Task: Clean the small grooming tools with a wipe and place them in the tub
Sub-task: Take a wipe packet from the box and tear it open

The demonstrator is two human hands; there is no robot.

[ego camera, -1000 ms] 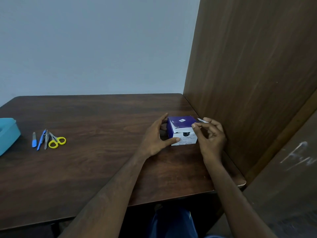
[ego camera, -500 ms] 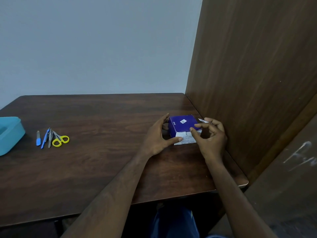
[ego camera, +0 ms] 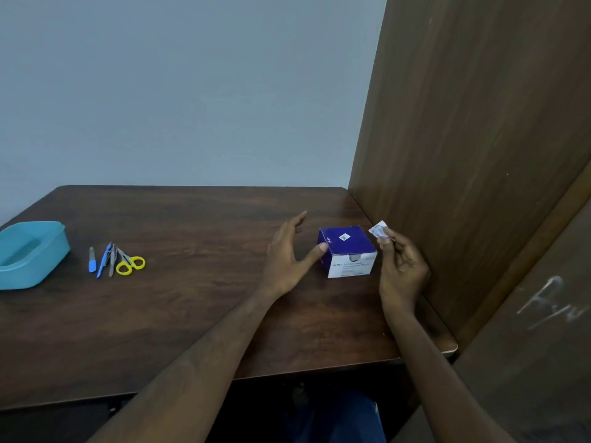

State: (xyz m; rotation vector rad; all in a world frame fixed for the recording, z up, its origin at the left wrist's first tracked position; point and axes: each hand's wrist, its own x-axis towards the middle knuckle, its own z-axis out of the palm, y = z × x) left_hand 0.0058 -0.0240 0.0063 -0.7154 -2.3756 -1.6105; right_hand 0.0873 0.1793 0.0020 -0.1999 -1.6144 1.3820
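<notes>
Two hands are over your dark wooden table (ego camera: pixel 192 314). Your right hand (ego camera: pixel 403 272) pinches a small wipe packet (ego camera: pixel 378 228) beside the purple wipe box (ego camera: pixel 348 251). Your left hand (ego camera: pixel 289 255) is spread, thumb touching the box. Far left sit the blue tub (ego camera: pixel 48 251), a nail file (ego camera: pixel 92 259), tweezers (ego camera: pixel 111 259) and yellow scissors (ego camera: pixel 130 265). A grey wall (ego camera: pixel 192 91) stands behind, a brown wooden panel (ego camera: pixel 479 139) on the right.

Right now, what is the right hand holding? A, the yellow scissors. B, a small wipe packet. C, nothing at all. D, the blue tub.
B: the right hand pinches a small wipe packet in its fingers, raised beside the purple box; the scissors and tub lie untouched far to the left.
</notes>
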